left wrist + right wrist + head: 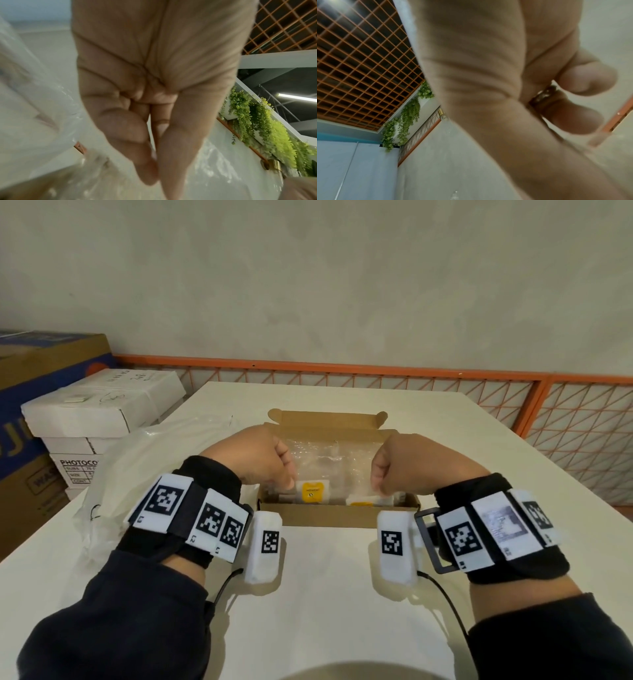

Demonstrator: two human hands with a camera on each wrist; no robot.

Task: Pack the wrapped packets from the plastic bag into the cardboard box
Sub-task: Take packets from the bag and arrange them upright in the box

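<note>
An open cardboard box (329, 517) stands mid-table with its lid flap up at the back. Inside lie wrapped packets with yellow labels: one (311, 491) at the front left, another (363, 503) at the front right. A clear bubble-wrap sheet (329, 460) hangs over the box's inside. My left hand (289, 482) pinches its near left edge and my right hand (380, 489) pinches its near right edge. The left wrist view shows thumb and forefinger pressed together (154, 162) on the sheet (214, 162). The crumpled plastic bag (137, 460) lies left of the box.
Stacked cartons (99, 412) stand off the table's left side. An orange mesh railing (565, 419) runs behind and to the right. Bare white table (325, 594) lies between me and the box.
</note>
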